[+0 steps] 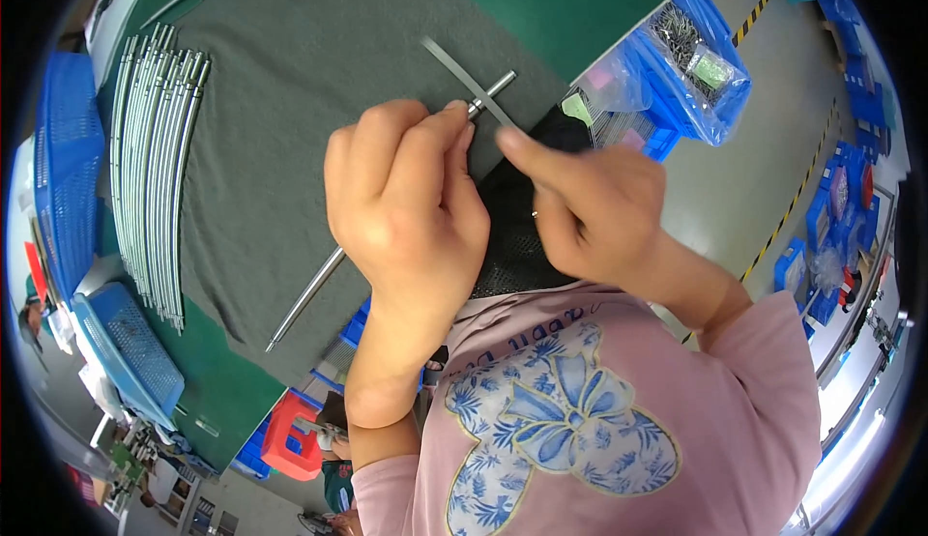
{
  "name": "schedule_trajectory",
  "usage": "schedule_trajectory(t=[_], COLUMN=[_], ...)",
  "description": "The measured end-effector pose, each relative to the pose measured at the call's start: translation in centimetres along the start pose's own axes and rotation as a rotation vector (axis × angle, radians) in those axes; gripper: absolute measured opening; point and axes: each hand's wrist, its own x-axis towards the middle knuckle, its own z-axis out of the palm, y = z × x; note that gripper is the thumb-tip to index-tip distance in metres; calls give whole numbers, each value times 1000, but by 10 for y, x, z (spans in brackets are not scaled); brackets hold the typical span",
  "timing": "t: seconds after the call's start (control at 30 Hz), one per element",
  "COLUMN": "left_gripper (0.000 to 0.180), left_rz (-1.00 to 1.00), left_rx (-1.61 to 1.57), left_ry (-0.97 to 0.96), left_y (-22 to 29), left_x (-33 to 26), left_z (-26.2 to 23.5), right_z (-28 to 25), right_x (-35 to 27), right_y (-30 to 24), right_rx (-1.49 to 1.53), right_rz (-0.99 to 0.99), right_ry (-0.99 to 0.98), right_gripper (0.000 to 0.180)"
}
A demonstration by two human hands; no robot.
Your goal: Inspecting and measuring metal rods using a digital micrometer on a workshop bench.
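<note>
My left hand [401, 183] is closed around a slim shiny metal rod [309, 294]. The rod slants from lower left to upper right, and its far end sticks out past the fingers. Closed too, my right hand [599, 202] grips one end of a thin flat grey strip [456, 69], file-like in shape. The strip crosses the rod near a narrow groove or collar, just beyond my left fingertips. It appears to touch the rod there. My palms hide the rod's middle and the strip's held end.
A grey cloth [271, 82] covers much of the green table [541, 4]. Several similar rods [155, 188] lie bundled at left, beside blue baskets [68, 159]. At right stands a blue bin [725, 101] of small metal parts. A red holder [290, 436] sits at lower left, near other people.
</note>
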Motion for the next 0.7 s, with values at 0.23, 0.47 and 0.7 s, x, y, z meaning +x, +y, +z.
schedule_trajectory(t=[0.23,0.47,0.7], left_gripper=[17,17,17], left_rz=[-21,-3,-4], left_rx=[9,7,15], left_ry=[-22,-5,-11], left_y=[2,1,1], left_x=[1,1,-2], left_z=[-2,0,-2], right_z=[2,-12,-21], right_x=[9,10,-4], right_y=[0,3,-5], right_rx=[58,74,25], right_rz=[14,6,45], right_ry=[30,-26,-99], right_gripper=[40,40,41])
